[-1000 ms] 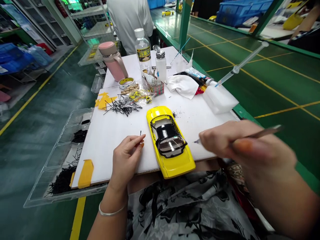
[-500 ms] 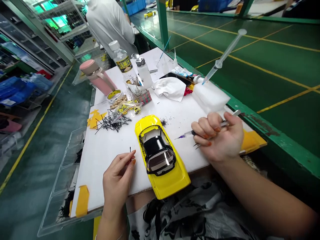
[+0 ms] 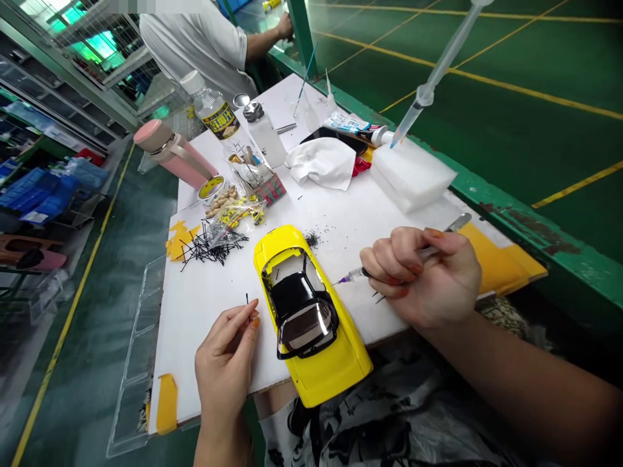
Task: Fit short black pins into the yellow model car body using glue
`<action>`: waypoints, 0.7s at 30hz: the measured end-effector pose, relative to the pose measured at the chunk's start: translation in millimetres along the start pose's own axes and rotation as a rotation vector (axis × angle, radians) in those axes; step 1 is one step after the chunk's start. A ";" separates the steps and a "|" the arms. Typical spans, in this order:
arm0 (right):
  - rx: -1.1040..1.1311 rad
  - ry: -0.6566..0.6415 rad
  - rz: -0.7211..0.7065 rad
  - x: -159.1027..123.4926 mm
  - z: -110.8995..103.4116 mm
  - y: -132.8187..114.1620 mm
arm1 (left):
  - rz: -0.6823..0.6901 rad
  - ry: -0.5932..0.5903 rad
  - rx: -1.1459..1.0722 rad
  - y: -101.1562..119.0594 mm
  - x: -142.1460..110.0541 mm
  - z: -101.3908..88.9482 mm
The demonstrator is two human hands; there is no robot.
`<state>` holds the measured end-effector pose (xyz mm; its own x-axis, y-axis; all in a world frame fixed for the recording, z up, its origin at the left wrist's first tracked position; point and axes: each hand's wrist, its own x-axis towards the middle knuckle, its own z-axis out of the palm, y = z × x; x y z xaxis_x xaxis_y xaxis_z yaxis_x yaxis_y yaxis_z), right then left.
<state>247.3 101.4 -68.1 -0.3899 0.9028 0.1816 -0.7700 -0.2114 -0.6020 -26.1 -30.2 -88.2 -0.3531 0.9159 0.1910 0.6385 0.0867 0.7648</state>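
A yellow model car body (image 3: pixel 335 375) with a black roof and clear window piece lies between my hands, its near end past the table's front edge. My left hand (image 3: pixel 224 353) is closed in a pinch on a thin black plastic stick (image 3: pixel 247 298), whose tip pokes up above the fingers, left of the car. Curled into a fist, my right hand (image 3: pixel 423 279) grips a small syringe (image 3: pixel 354 275) with a purple needle hub, plus metal tweezers (image 3: pixel 459 222). The needle points left at the car's side; I cannot tell whether it touches.
Behind the car lie black sticks (image 3: pixel 214 242), black specks (image 3: pixel 312 239), a bag of yellow parts (image 3: pixel 238 217) and a white cloth (image 3: pixel 321 162). A large syringe (image 3: pixel 413 110) stands in a white foam block (image 3: pixel 413 178). Bottles and a pink flask (image 3: pixel 178 152) stand farther back, near a co-worker (image 3: pixel 195 45).
The view has shifted slightly. My right hand has brought the syringe needle closer to the car's side. My left hand keeps its pinch on the stick. The co-worker's forearm now shows.
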 end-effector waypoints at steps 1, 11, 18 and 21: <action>-0.002 0.000 0.000 -0.2 0.0 -0.1 | -0.004 0.000 0.001 -0.5 -0.3 0.1; 0.038 -0.130 -0.009 0.0 -9.3 2.5 | 0.031 0.026 0.001 -2.7 -0.6 1.0; -0.067 -0.224 -0.099 1.3 -4.0 4.0 | 0.037 0.037 0.018 -4.2 0.4 2.0; -0.267 -0.256 -0.268 -3.6 -5.3 3.7 | 0.045 0.039 0.022 -3.9 0.6 2.4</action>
<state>248.5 99.3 -75.0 -0.3329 0.7835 0.5247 -0.7164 0.1517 -0.6810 -27.2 -29.0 -92.5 -0.3498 0.9032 0.2488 0.6688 0.0548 0.7414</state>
